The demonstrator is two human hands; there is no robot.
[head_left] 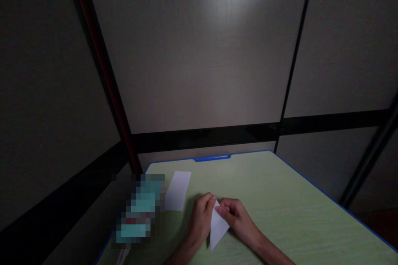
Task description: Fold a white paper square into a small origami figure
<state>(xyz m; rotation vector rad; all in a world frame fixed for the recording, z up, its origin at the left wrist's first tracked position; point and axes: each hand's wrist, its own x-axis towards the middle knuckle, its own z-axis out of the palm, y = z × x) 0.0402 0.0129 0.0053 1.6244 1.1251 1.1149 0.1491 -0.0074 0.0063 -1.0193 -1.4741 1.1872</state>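
While left hand and right hand pinch its top, the paper stands at 6 o'clock on the table.
A sheet lies at 11 o'clock; green surface runs to the blue edge, 12 to 3 o'clock.

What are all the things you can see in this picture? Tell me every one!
table: one, light green with blue rim, in front
folded paper: one, white, over the table's near part
paper slip: one, white, flat on the table, left of the folded paper
blurred thing: one, teal and red, table's left edge
wall: grey panels, dark frames, behind
left hand: one, pinching the folded paper
right hand: one, pinching it too
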